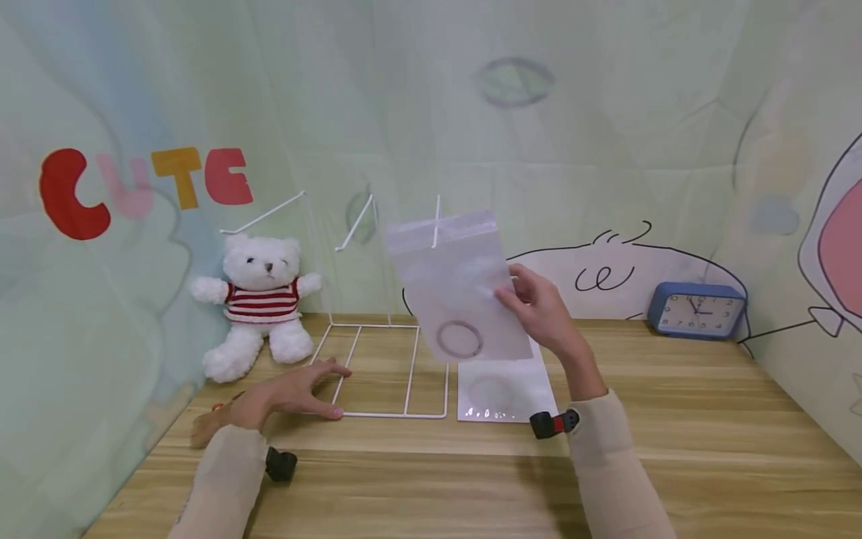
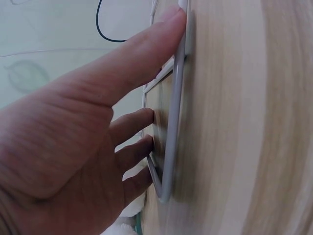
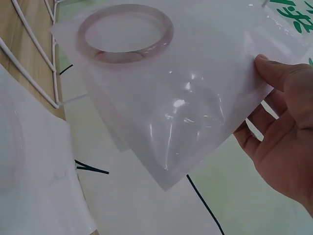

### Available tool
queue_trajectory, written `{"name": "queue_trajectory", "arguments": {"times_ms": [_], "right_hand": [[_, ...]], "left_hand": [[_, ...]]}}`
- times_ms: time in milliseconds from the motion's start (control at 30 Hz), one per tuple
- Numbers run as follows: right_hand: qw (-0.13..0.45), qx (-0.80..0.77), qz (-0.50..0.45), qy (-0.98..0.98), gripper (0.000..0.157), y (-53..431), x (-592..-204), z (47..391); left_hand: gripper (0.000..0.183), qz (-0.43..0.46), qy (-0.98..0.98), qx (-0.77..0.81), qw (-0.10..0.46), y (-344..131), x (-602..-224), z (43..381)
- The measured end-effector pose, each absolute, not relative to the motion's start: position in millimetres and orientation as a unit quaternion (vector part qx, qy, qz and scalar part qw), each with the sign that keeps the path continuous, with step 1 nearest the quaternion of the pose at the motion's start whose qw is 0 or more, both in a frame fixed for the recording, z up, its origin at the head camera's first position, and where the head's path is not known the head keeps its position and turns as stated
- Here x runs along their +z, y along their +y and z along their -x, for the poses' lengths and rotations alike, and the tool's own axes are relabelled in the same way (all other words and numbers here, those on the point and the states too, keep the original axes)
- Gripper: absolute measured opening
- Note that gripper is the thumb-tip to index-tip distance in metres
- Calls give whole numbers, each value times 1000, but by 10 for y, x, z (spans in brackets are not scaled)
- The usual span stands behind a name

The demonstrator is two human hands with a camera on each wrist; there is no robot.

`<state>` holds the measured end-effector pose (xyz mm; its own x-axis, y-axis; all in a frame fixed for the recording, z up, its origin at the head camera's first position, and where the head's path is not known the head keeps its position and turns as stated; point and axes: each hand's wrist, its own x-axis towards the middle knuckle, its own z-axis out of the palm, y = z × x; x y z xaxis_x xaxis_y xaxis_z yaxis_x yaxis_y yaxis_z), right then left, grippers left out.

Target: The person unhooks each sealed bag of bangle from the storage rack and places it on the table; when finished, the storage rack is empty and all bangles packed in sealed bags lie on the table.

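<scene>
My right hand (image 1: 539, 307) pinches the side edge of a white plastic zip bag (image 1: 451, 277) between thumb and fingers. Inside the bag lies a pale pinkish bangle (image 3: 124, 34), low down. The bag's top strip is at the right prong of a white wire display rack (image 1: 390, 415), and the prong shows in front of it; I cannot tell whether it passes through the bag. My left hand (image 1: 289, 393) rests on the rack's base at the left, fingers spread. In the left wrist view its thumb (image 2: 146, 54) lies along the front wire.
A second bag (image 1: 505, 397) with a ring shape in it lies on the wooden table (image 1: 431, 479), right of the rack. Behind the left hand sits a white teddy bear (image 1: 263, 299) in a striped top. A blue clock (image 1: 697, 311) stands at the back right.
</scene>
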<state>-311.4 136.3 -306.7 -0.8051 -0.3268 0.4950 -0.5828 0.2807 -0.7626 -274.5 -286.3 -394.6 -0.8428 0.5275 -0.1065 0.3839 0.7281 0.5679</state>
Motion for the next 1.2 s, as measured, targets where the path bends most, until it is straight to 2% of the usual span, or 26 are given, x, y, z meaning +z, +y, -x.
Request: {"name": "queue_trajectory", "arguments": {"times_ms": [200, 333, 533, 967, 1200], "right_hand": [[83, 534, -292, -789, 34, 1438, -3024, 3081], [82, 533, -298, -788, 34, 1481, -2986, 3054], [104, 523, -282, -798, 31, 1532, -2970, 3045], [192, 481, -245, -820, 28, 1580, -2930, 3001], [195, 478, -248, -820, 24, 1569, -2921, 3001]], "left_hand": [[73, -246, 919, 277, 135, -2868, -3947, 2735], [72, -245, 920, 276, 133, -2870, -3942, 2730], [72, -243, 920, 276, 135, -2872, -3943, 2727], [72, -236, 923, 272, 138, -2857, -3938, 2727], [72, -235, 923, 272, 138, -2850, -3927, 2722]]}}
